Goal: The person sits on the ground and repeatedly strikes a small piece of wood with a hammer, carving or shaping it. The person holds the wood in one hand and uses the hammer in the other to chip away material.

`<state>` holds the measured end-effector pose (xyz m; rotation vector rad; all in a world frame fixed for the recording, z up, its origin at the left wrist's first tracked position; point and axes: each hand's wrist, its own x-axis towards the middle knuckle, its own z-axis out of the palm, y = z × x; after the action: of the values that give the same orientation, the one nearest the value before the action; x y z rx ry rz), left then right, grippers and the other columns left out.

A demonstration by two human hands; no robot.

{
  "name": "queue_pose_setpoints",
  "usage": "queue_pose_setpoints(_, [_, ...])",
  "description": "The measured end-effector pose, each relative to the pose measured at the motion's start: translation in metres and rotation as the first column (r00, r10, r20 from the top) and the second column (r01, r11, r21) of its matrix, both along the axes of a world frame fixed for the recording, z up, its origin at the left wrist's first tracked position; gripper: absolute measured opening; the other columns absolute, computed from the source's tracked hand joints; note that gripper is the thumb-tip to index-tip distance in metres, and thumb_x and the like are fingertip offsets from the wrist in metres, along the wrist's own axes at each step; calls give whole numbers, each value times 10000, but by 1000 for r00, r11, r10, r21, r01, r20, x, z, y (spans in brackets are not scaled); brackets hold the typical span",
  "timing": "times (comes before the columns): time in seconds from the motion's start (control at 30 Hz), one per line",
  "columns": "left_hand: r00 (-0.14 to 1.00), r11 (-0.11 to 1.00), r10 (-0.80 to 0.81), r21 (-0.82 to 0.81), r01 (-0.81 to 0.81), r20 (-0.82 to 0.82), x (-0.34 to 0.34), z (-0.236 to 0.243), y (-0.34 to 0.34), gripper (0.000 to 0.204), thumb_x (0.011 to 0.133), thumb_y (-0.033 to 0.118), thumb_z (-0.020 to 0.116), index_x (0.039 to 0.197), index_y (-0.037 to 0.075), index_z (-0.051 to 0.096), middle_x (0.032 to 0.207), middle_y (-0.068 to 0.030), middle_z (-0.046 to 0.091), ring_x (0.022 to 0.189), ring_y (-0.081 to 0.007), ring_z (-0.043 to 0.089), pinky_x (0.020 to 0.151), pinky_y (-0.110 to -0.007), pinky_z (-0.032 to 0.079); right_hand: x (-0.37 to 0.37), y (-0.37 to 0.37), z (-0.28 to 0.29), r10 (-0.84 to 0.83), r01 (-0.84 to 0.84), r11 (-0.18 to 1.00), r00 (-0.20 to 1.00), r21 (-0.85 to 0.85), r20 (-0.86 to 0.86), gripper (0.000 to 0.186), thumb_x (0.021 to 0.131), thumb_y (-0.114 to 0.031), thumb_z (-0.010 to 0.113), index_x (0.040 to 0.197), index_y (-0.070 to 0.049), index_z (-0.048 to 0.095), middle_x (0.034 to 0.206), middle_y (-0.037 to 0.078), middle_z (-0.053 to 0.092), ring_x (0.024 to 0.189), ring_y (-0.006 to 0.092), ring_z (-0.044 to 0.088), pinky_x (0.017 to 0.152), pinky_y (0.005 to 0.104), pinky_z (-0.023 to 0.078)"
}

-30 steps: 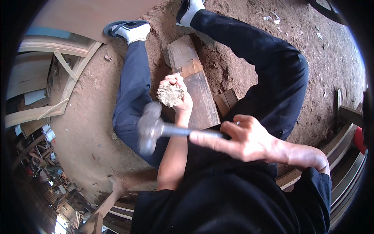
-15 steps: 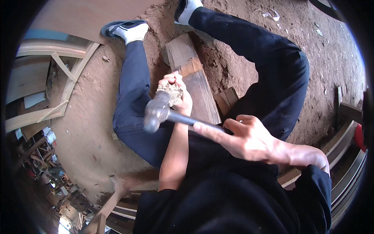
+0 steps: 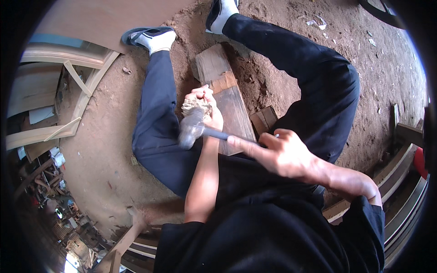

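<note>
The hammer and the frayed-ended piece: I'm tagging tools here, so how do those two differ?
Colour: the hammer has a grey head, while the frayed-ended piece is pale tan.
Pose: the hammer slants across from the right hand; the frayed-ended piece is gripped in the left hand, ragged end toward the camera.
Sharpness: the hammer's head is blurred; the frayed-ended piece is clearer.
Both are hand-held.

Dull metal heads a motion-blurred hammer [image 3: 193,127], while a stub [image 3: 188,106] shows a rough, fibrous end like splintered wood. The plank [image 3: 232,111] is matt, worn wood; the ground [image 3: 107,150], coarse, crumbly earth. Smooth bare wood forms a frame [image 3: 63,53]. Trousers [image 3: 325,75], shirt [image 3: 273,236] and socks [image 3: 160,41] are matt cloth.
</note>
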<state>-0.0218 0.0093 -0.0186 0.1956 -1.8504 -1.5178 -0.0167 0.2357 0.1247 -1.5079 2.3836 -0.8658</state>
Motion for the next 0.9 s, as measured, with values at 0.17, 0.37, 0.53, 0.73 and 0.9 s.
queue_pose_setpoints(0.17, [990,987,142,74,-142,6,-7,-13,-20,90,1019,2,550,1073,34,484,1055,-115,583,968,-222,596,1076,-470,475,-8,-10,17,-30,57,995,956,-86,292,678,899,46,689,1541,-83,513,763,96,628,574,237,630,604,360,571])
queue_pose_setpoints(0.37, [973,947,230,227,-229,22,11,37,-23,65,1043,37,560,1060,28,497,1019,-100,573,979,-209,596,1106,-500,488,-12,-20,-25,-280,525,809,740,-264,611,726,889,80,620,1579,-77,457,1101,228,755,821,243,766,707,336,612])
queue_pose_setpoints(0.53, [979,946,203,258,-194,-8,18,43,-27,132,1015,76,592,1015,75,460,942,-67,558,986,-199,573,1156,-524,433,-15,-22,-57,-286,718,684,428,-131,858,709,1009,-49,566,1651,-27,266,739,6,630,564,69,539,529,235,456])
queue_pose_setpoints(0.73, [996,991,84,104,-84,6,15,31,-2,170,983,-32,607,1020,78,483,975,-37,550,951,-132,571,1135,-441,455,-25,-30,-70,-337,777,630,261,10,905,745,992,-44,585,1652,-11,241,690,-1,573,521,76,484,480,247,418])
queue_pose_setpoints(0.9, [998,995,54,-81,-53,13,16,21,18,288,896,-138,613,1039,90,512,971,-63,572,1028,-205,616,1130,-472,473,-27,-34,-79,-374,759,643,191,105,907,767,973,-38,603,1656,-38,255,711,14,599,532,81,512,472,251,454])
